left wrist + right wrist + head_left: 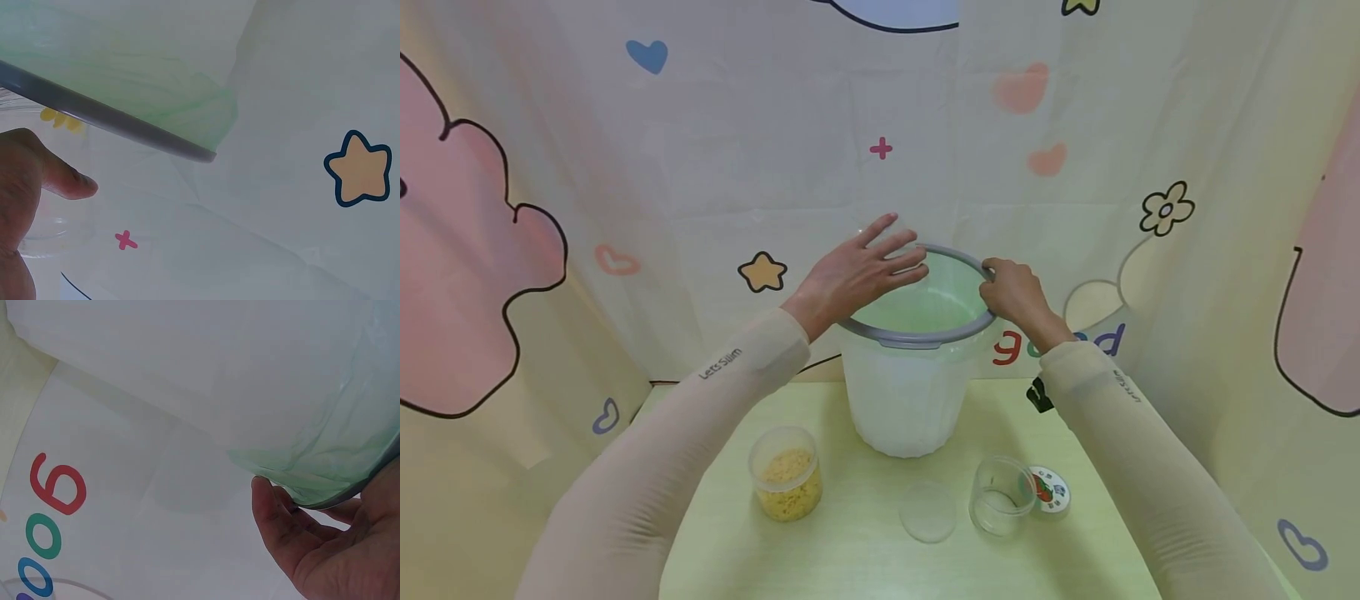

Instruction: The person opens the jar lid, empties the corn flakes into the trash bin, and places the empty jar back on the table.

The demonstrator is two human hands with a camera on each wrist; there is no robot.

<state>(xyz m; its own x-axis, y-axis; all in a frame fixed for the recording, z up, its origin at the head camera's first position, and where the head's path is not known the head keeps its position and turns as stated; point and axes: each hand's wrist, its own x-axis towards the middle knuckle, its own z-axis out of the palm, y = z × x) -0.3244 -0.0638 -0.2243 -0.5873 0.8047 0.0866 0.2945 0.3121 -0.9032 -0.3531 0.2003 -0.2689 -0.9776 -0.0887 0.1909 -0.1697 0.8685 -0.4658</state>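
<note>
Your bin (pixel 906 404) stands upright at the back of the bench (pixel 850 562), with the green liner (pixel 925 307) inside and the grey rim (pixel 917 336) seated around the top, so the lining looks done. Your right hand (pixel 1018 296) is clamped on the right side of that rim. Your left hand (pixel 868 271), by the rim's other side, seems wrapped round a clear vessel (pixel 65 222) — the left wrist view shows it behind your thumb, while the head view hides it. You look to be midway through emptying it or putting it in the bin; I cannot tell whether anything has gone in. Letting go of both vessel and rim is left, and perhaps covering the jars.

Counted: one bin, one liner, one rim and one held vessel. On the bench, nearer you — one jar of yellow crumbs (pixel 790 492) at left, one translucent disc (pixel 927 515) in the middle, one empty clear jar (pixel 992 518) right of it, and one white round tin or lid (pixel 1060 492) just beside that jar, partly behind it.
</note>
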